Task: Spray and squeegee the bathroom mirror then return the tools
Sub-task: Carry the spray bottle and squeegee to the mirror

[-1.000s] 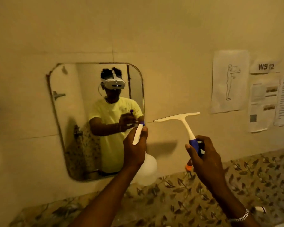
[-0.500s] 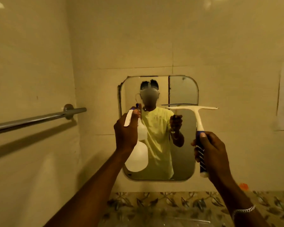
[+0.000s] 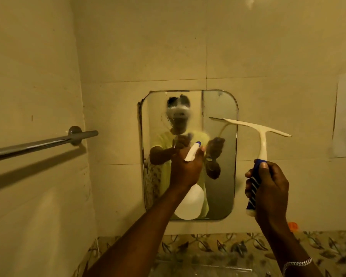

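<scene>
White plastic spray bottle (image 3: pixel 189 204) clamped in our left hand (image 3: pixel 185 168) wets the rounded wall mirror (image 3: pixel 218 176); right hand (image 3: pixel 268 188) grips the cream, blue-handled squeegee (image 3: pixel 262 144), ready

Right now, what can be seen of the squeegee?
The squeegee is T-shaped: a cream, plastic-looking head and neck on a blue handle with pale stripes and a white end cap. The right hand grips the handle, thumb near the top. It is held roughly upright, head tilted down to the right, its left tip in front of the mirror.
</scene>
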